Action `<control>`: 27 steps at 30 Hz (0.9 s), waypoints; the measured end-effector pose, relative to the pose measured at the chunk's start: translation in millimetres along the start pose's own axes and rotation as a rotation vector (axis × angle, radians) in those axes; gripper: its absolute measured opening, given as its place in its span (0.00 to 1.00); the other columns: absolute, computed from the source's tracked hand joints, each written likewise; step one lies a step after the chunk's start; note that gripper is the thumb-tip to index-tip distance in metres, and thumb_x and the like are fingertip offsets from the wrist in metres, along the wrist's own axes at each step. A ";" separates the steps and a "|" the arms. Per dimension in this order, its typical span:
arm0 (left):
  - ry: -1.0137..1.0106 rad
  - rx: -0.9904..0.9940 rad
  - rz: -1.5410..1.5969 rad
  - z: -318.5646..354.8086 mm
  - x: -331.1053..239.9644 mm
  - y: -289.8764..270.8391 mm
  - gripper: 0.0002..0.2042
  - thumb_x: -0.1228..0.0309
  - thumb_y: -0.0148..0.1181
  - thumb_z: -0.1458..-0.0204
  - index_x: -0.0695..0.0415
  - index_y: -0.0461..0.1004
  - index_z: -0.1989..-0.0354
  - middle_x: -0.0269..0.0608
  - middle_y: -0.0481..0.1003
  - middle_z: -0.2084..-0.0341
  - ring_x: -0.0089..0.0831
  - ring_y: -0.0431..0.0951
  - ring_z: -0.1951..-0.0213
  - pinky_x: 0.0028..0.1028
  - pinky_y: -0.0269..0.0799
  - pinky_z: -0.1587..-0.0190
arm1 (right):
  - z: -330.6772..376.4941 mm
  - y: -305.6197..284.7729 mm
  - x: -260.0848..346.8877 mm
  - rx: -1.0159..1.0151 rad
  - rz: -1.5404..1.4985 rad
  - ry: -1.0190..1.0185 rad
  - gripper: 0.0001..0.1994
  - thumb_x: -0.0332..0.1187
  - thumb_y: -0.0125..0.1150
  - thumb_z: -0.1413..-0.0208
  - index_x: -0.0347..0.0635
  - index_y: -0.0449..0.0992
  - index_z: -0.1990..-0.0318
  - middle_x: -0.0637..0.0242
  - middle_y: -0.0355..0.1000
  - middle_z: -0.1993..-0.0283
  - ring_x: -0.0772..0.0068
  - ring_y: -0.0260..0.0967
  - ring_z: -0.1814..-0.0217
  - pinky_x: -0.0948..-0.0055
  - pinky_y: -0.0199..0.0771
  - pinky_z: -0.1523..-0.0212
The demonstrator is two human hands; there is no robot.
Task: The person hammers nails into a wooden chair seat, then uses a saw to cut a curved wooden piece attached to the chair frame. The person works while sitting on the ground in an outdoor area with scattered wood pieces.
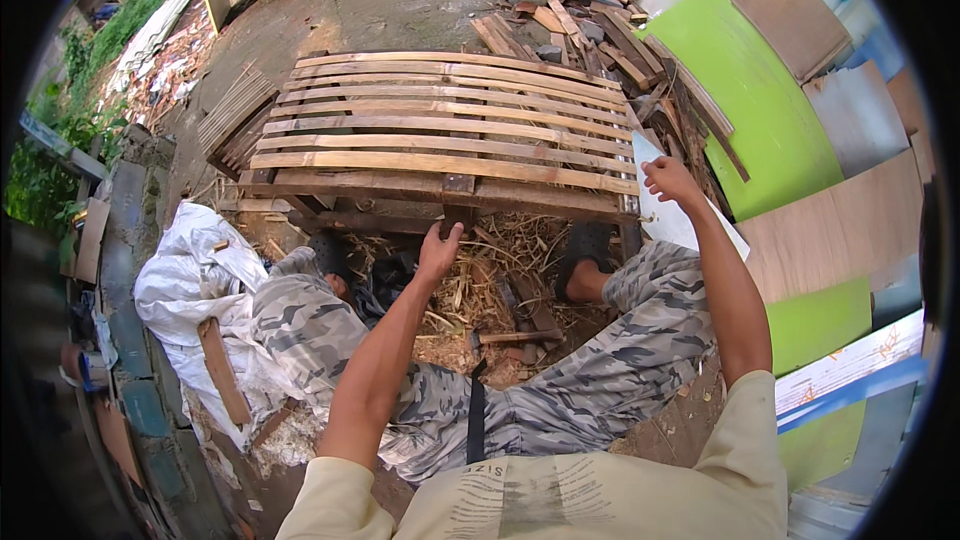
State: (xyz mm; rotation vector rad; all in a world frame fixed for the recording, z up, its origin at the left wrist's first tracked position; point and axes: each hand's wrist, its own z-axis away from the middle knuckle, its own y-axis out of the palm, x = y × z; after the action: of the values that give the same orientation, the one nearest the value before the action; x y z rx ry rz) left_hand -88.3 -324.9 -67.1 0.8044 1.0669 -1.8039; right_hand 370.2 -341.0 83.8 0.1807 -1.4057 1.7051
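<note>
A slatted wooden frame (440,130) of pale strips lies flat in front of me, raised off the ground. My left hand (438,250) reaches under its near edge, fingers touching the dark front rail (400,208). My right hand (668,180) rests on the frame's near right corner, fingers curled over the edge. Neither hand holds a loose object. I sit with camouflage-trousered legs (620,340) spread either side of a heap of wood shavings (490,280).
A hammer (505,337) lies in the shavings between my legs. A white sack (195,270) sits at left, with a wooden offcut (222,368) on it. Green and brown boards (760,100) lean at right. Scrap timber (580,25) is piled behind the frame.
</note>
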 end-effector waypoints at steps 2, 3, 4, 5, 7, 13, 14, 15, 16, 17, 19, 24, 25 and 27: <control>-0.030 -0.051 0.032 -2.9 2.0 -8.5 0.40 0.44 0.52 0.38 0.70 0.59 0.31 0.64 0.67 0.37 0.51 0.67 0.34 0.40 0.63 0.36 | -15.1 -4.7 -2.3 -0.037 0.011 0.131 0.25 0.52 0.56 0.36 0.35 0.74 0.49 0.62 0.77 0.58 0.71 0.75 0.62 0.65 0.78 0.65; -0.025 -0.078 0.106 -13.2 13.5 -15.0 0.39 0.44 0.50 0.37 0.70 0.59 0.31 0.64 0.68 0.37 0.50 0.67 0.34 0.40 0.63 0.36 | -26.8 1.0 -7.5 -0.068 -0.026 0.145 0.27 0.53 0.56 0.37 0.34 0.73 0.47 0.60 0.76 0.55 0.68 0.75 0.59 0.61 0.79 0.63; -0.022 -0.114 0.177 -21.9 23.3 -24.5 0.39 0.44 0.49 0.36 0.70 0.59 0.31 0.63 0.68 0.38 0.50 0.67 0.34 0.40 0.63 0.35 | -37.8 12.2 -6.3 -0.051 -0.034 0.188 0.31 0.57 0.55 0.37 0.33 0.71 0.44 0.57 0.75 0.51 0.63 0.74 0.54 0.58 0.78 0.59; -0.070 -0.113 0.249 -21.3 16.4 -25.1 0.38 0.43 0.47 0.35 0.67 0.58 0.30 0.60 0.67 0.37 0.48 0.68 0.36 0.41 0.63 0.37 | -41.6 16.4 -17.6 -0.048 -0.039 0.255 0.36 0.60 0.55 0.38 0.32 0.69 0.41 0.54 0.73 0.47 0.59 0.74 0.50 0.54 0.77 0.55; -0.163 -0.118 0.393 -18.8 2.8 -29.8 0.37 0.42 0.44 0.34 0.62 0.57 0.28 0.52 0.64 0.35 0.46 0.71 0.40 0.44 0.65 0.39 | -50.8 21.3 -36.1 -0.028 -0.102 0.348 0.43 0.67 0.52 0.40 0.31 0.64 0.35 0.46 0.68 0.38 0.49 0.70 0.41 0.48 0.74 0.47; -0.152 -0.215 0.679 -29.6 -18.8 -37.7 0.43 0.36 0.46 0.38 0.59 0.50 0.26 0.51 0.60 0.32 0.46 0.65 0.34 0.48 0.61 0.35 | -88.4 43.0 -53.6 0.114 -0.540 0.360 0.58 0.78 0.46 0.47 0.29 0.52 0.27 0.40 0.56 0.27 0.42 0.54 0.25 0.43 0.59 0.32; -0.148 -0.206 0.707 -32.6 -20.1 -42.2 0.44 0.35 0.46 0.38 0.58 0.50 0.26 0.50 0.60 0.32 0.47 0.64 0.33 0.48 0.60 0.35 | -80.3 47.9 -39.2 0.140 -0.598 0.333 0.58 0.79 0.46 0.47 0.28 0.54 0.28 0.43 0.57 0.27 0.45 0.54 0.25 0.44 0.58 0.31; -0.182 -0.199 0.732 -34.2 -20.6 -45.4 0.48 0.33 0.50 0.42 0.58 0.46 0.25 0.51 0.56 0.30 0.48 0.61 0.32 0.50 0.58 0.34 | -92.3 55.1 -44.3 0.172 -0.668 0.355 0.53 0.77 0.46 0.45 0.34 0.58 0.29 0.48 0.61 0.29 0.49 0.58 0.27 0.47 0.60 0.31; -0.171 -0.319 0.726 -37.0 -20.5 -43.1 0.50 0.33 0.53 0.43 0.58 0.42 0.24 0.51 0.54 0.29 0.48 0.60 0.31 0.51 0.58 0.34 | -90.1 63.7 -38.1 0.247 -0.764 0.278 0.51 0.76 0.46 0.44 0.38 0.60 0.29 0.50 0.64 0.30 0.51 0.62 0.29 0.49 0.63 0.32; -0.161 -0.436 0.721 -41.6 -16.7 -40.2 0.53 0.34 0.56 0.45 0.57 0.38 0.24 0.51 0.51 0.28 0.48 0.58 0.31 0.52 0.58 0.34 | -87.2 68.9 -34.4 0.322 -0.857 0.203 0.48 0.75 0.46 0.44 0.42 0.61 0.29 0.53 0.66 0.31 0.53 0.66 0.32 0.51 0.67 0.34; -0.172 -0.446 0.753 -52.3 -8.6 -47.9 0.56 0.35 0.60 0.47 0.57 0.32 0.24 0.51 0.47 0.27 0.47 0.56 0.30 0.53 0.57 0.33 | -91.6 78.8 -30.7 0.300 -0.923 0.222 0.44 0.73 0.48 0.42 0.49 0.62 0.29 0.55 0.70 0.35 0.55 0.72 0.37 0.53 0.73 0.39; -0.108 -0.375 0.811 -71.0 -10.6 -42.0 0.63 0.37 0.65 0.49 0.60 0.23 0.25 0.53 0.43 0.26 0.46 0.51 0.28 0.49 0.52 0.31 | -109.3 84.1 -62.8 0.228 -0.995 0.100 0.40 0.66 0.54 0.40 0.46 0.63 0.30 0.55 0.73 0.39 0.57 0.76 0.43 0.56 0.77 0.43; -0.096 -0.376 0.798 -75.5 -7.6 -41.6 0.64 0.37 0.66 0.50 0.62 0.22 0.25 0.54 0.43 0.26 0.45 0.50 0.27 0.43 0.49 0.29 | -109.5 82.8 -58.9 0.259 -1.006 0.072 0.39 0.65 0.56 0.40 0.45 0.64 0.30 0.55 0.73 0.39 0.57 0.76 0.44 0.57 0.78 0.44; -0.075 -0.400 0.768 -82.4 -0.6 -38.2 0.66 0.37 0.66 0.50 0.65 0.20 0.26 0.55 0.42 0.26 0.44 0.49 0.27 0.37 0.46 0.28 | -103.1 86.9 -54.5 0.245 -1.056 0.125 0.37 0.60 0.59 0.39 0.44 0.65 0.32 0.55 0.75 0.42 0.58 0.78 0.47 0.59 0.79 0.47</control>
State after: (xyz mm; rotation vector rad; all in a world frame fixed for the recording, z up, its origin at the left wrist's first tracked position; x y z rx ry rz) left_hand -114.6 -240.7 -88.5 0.7498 0.8615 -0.9302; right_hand 383.7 -279.0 -47.2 0.7824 -0.7462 0.9492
